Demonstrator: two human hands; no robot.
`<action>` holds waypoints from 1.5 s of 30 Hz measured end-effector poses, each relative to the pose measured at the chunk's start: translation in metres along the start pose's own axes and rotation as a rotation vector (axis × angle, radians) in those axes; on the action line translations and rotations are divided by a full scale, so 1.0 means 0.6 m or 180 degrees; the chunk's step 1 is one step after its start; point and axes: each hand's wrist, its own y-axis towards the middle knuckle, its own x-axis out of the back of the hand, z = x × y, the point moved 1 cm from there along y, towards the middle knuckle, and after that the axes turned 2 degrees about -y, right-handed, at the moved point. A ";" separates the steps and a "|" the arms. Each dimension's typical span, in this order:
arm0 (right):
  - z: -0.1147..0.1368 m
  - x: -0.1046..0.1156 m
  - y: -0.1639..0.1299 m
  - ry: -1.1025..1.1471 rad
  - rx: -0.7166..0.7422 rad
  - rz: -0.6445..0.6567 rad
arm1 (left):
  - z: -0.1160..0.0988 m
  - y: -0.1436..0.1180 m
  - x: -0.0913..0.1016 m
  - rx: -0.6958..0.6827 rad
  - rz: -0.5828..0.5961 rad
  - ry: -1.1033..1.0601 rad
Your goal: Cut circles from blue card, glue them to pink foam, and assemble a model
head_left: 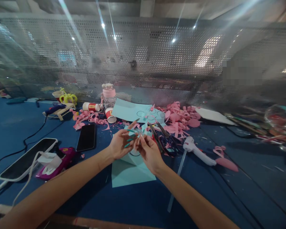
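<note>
Fingertips of both hands pinch a small paper flower (139, 133) above a blue table (228, 197).
The left hand (120, 144) and right hand (150, 153) meet over a light blue sheet (131, 171). Scissors (160, 140) lie just right, a glue gun (197, 150) beyond, pink scraps (178, 119) behind, a black phone (86, 137) left.

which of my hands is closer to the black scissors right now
Right. Your right hand sits just left of the black scissors, almost touching them. Your left hand is farther left, beyond the small paper piece that both hands hold.
</note>
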 end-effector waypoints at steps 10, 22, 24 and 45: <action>-0.001 0.003 0.003 0.0256 -0.0036 -0.0144 | 0.017 0.010 0.003 -0.0114 0.0067 -0.0370; 0.003 0.013 -0.003 -0.0496 -0.0041 0.0086 | -0.024 0.035 0.017 -0.0973 -0.0178 0.0638; 0.003 0.023 0.004 -0.0662 0.0012 -0.0024 | -0.021 0.038 0.021 -0.0942 0.0035 0.0815; -0.010 0.021 0.007 -0.0976 -0.0166 -0.0238 | 0.000 0.033 0.025 -0.1212 -0.0206 0.1808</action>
